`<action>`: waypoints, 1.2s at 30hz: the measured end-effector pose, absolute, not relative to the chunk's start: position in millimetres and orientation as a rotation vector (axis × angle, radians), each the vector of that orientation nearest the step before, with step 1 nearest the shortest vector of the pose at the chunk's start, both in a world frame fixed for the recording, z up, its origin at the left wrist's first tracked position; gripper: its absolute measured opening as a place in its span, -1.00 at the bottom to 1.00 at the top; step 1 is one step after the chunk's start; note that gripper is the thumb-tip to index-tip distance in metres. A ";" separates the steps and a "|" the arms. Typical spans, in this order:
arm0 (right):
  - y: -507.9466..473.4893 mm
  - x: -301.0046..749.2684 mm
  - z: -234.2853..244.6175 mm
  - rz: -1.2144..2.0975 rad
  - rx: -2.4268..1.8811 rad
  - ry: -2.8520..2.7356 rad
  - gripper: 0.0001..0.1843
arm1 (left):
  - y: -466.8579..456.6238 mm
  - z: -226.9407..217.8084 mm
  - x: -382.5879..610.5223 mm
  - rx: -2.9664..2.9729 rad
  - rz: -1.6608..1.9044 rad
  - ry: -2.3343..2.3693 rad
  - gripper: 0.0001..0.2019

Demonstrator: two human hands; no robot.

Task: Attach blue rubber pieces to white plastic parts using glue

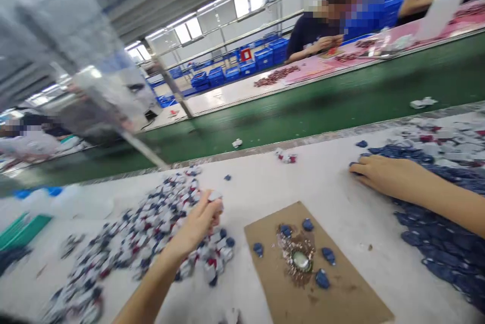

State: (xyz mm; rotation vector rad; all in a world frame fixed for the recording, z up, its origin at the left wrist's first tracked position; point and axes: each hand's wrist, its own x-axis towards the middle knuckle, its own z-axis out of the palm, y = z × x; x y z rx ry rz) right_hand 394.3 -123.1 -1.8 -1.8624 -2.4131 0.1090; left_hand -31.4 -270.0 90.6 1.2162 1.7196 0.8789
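My left hand [204,215] is closed over the right edge of a heap of small white, blue and red pieces [151,223]. A small whitish piece [215,195] shows at its fingertips. On the right, my right hand [379,175] reaches to the edge of a spread of dark blue pieces [435,253], fingers closed around a dark blue piece [352,164]. Between the hands lies a brown board [265,243] with several blue pieces [322,278] around a small round dish [301,260] of pale liquid, ringed by messy brown residue.
Whitish pieces [450,142] lie at the far right. Beyond the table runs a green conveyor belt [303,96] with a few scraps on it. A co-worker [316,36] sits across it. Plastic bottles [79,202] and a green tray [22,230] stand at left.
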 end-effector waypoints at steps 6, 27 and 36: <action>-109.4 351.1 -0.3 0.121 -1.909 -2.674 -0.86 | -335.4 84.8 3.5 0.938 1.029 1.293 -0.62; -277.8 269.8 17.2 1.006 -0.983 -2.246 -0.74 | -384.1 34.8 60.8 0.434 1.304 1.229 -0.59; -280.2 241.0 6.6 0.510 -0.734 -2.436 -0.82 | -382.5 23.2 53.9 0.375 1.273 1.182 -0.68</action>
